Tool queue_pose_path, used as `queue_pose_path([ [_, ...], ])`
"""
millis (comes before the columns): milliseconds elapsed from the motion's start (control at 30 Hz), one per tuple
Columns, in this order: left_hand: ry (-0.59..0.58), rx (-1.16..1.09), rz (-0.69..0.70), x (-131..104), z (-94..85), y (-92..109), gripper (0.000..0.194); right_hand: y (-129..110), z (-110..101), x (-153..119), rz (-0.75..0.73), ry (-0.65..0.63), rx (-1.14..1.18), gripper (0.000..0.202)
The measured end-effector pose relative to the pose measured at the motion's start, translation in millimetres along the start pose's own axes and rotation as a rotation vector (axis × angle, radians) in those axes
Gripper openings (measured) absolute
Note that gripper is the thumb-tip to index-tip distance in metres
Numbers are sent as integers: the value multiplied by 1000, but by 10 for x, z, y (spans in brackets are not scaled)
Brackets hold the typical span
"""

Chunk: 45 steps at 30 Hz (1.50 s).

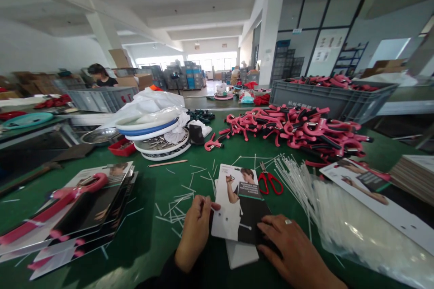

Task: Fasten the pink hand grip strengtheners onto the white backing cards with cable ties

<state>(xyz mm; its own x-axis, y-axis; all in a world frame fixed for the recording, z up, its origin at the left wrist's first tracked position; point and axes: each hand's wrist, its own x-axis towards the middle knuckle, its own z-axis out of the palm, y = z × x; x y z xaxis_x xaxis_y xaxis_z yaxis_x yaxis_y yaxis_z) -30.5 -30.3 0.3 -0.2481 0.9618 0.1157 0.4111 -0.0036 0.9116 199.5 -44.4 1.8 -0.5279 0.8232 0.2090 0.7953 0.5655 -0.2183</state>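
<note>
Printed card [233, 203] lay on the green table [139, 171] between the person's hands, its picture facing up and its top pointing to twelve o'clock, perhaps so that the holes stayed easy to see. Two short white ties [246, 226] showed on its face; their far ends were hidden. A pale sheet [241, 255] stuck out from beneath at six o'clock.

The left hand [195, 230], at eight o'clock, was curled with its fingertips at the card's edge; whether it pinched the card could not be told. The right hand [288, 246], at four o'clock, was loosely spread, its fingertips resting on the lower right edge, likely to steady it.

Red scissors [265, 175] lay at one o'clock, and a plastic bag [356, 230] of ties at three o'clock, both apparently set for easy reach. White scraps [176, 214] were scattered at nine o'clock. Beyond them, pliers on cards [73, 194] were stacked, probably to leave the middle free. Loose pink pliers [294, 131] were heaped farther out at one o'clock, before a grey crate [305, 97].
</note>
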Motion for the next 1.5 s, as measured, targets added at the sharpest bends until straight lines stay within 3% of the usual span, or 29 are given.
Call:
queue_pose_path([
  [133,-127,-25,-56,-72,-19,-81,32,64,-260,76,-57,-113,45,26],
  [200,-129,-19,-87,-119,-6,-103,53,167,-396,174,-75,-135,17,27],
  [267,-164,5,-115,-143,21,-106,67,308,-510,350,-37,-122,-76,27],
  [367,-266,0,-130,-95,86,-67,70,526,-583,780,31,-94,-192,26],
  [533,-332,-18,-28,189,186,21,63,669,-389,1710,28,-73,-249,23],
  [700,-437,-99,-30,383,134,-38,57,457,-93,2544,-54,-41,-310,29],
  [833,-506,-118,-114,400,22,-70,73,283,75,3109,-123,-29,-360,30],
  [967,-557,-5,-163,428,-15,-94,85,312,209,3495,-122,-60,-408,31],
  [1100,-586,5,-52,468,15,-161,78,414,304,3632,-137,-140,-429,30],
  [1267,-566,82,-27,434,14,-125,85,390,266,3531,-179,-243,-403,28],
  [1400,-552,35,68,374,-24,-85,82,341,66,3162,-126,-264,-338,29],
  [1500,-579,-52,87,336,-16,-101,80,312,-226,2655,-44,-194,-302,30],
])
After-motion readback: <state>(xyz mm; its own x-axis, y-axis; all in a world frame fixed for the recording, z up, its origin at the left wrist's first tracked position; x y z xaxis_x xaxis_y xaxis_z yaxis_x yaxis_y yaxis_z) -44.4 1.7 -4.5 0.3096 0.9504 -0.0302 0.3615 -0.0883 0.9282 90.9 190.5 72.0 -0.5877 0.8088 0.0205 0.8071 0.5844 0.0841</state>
